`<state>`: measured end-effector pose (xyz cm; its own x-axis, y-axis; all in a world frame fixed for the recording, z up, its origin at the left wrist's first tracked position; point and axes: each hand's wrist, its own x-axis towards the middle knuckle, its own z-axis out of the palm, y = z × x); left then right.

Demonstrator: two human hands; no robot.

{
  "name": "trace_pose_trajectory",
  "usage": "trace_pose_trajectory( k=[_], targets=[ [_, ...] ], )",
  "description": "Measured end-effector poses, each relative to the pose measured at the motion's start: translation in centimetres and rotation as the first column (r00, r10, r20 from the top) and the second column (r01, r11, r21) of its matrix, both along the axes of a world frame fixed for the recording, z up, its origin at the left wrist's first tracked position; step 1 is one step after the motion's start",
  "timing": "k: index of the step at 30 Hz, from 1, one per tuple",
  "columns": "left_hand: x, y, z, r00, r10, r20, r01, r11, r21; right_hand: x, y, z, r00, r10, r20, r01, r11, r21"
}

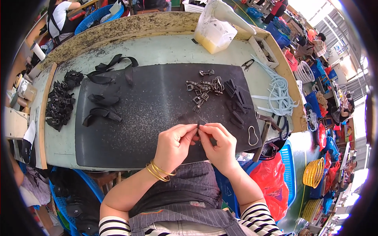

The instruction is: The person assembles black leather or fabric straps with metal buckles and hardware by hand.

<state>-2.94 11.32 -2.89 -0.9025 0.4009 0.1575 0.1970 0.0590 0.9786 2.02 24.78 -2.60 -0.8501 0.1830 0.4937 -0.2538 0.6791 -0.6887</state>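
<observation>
Close together over the near edge of the dark work mat [145,98], my left hand [171,143] and my right hand [219,143] both pinch a small black strip [198,124] between thumb and fingertips. The strip stands nearly upright; its lower part is hidden by my fingers. Beyond them lies a loose heap of metal buckles [204,89]. Short black strips [235,96] are scattered to the right of the buckles. Longer black straps [103,114] lie at the mat's left side.
A pile of black buckled straps [61,102] sits left of the mat. Rightward are a hammer [264,135], a pale loop [252,135], light blue cords [278,94] and a small cutting tool [248,63]. A translucent container [214,35] with yellowish contents stands by the raised far rim.
</observation>
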Motion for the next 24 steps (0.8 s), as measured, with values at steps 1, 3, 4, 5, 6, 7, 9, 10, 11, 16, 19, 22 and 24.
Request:
trace_pose_trajectory(
  k=[1,3,4,5,6,7,9,10,11,16,19,22,24],
  targets=[
    [0.2,0.1,0.1,1.0,0.006,-0.007,-0.006,1.0,0.0,0.0,-0.2,0.2,1.0,-0.014,-0.009,0.013,0.999,-0.035],
    [0.2,0.3,0.0,1.0,0.005,0.017,-0.005,1.0,-0.005,0.1,-0.2,0.1,0.999,-0.035,-0.011,0.034,0.997,-0.073],
    [0.2,0.4,-0.1,0.999,0.012,0.034,-0.012,1.0,-0.005,0.1,-0.1,-0.1,0.999,-0.038,0.02,0.041,0.986,-0.161],
    [0.1,0.7,-0.1,0.999,0.006,0.039,-0.006,1.0,-0.009,0.2,0.1,-0.3,0.998,-0.038,0.05,0.049,0.968,-0.248],
    [0.1,0.8,-0.2,0.998,-0.002,0.067,0.003,1.0,-0.022,0.2,0.3,-0.9,0.994,-0.012,0.113,0.061,0.896,-0.439],
    [0.0,1.0,-0.3,0.996,-0.008,0.094,0.011,0.999,-0.035,0.6,0.9,-0.4,0.982,-0.026,0.185,0.128,0.816,-0.564],
    [-0.7,1.2,-0.8,0.999,-0.017,0.03,0.02,0.991,-0.133,1.0,3.2,0.5,0.978,-0.193,0.082,0.197,0.717,-0.669],
    [-1.3,1.2,-0.6,0.989,-0.078,-0.123,0.051,0.978,-0.202,1.2,4.1,0.6,0.974,-0.217,0.056,0.195,0.697,-0.69],
    [-2.0,1.4,-0.4,0.952,-0.146,-0.27,0.07,0.96,-0.272,1.3,4.8,0.7,0.97,-0.242,0.03,0.191,0.678,-0.71],
    [-5.9,4.2,-0.8,0.695,-0.116,-0.709,-0.312,0.84,-0.444,1.5,4.7,-0.1,0.994,-0.09,0.067,0.111,0.701,-0.704],
    [-6.5,4.5,-0.9,0.698,-0.262,-0.667,-0.335,0.704,-0.627,1.2,4.2,0.7,0.982,-0.095,0.163,0.182,0.708,-0.682],
    [-6.9,3.7,-0.4,0.66,-0.181,-0.729,-0.346,0.788,-0.509,0.6,4.4,0.6,0.964,-0.178,0.196,0.245,0.884,-0.398],
    [-6.5,2.7,0.6,0.865,-0.041,-0.501,-0.143,0.936,-0.322,-0.6,3.8,1.7,0.981,-0.196,0.003,0.194,0.966,-0.17]
  ],
)
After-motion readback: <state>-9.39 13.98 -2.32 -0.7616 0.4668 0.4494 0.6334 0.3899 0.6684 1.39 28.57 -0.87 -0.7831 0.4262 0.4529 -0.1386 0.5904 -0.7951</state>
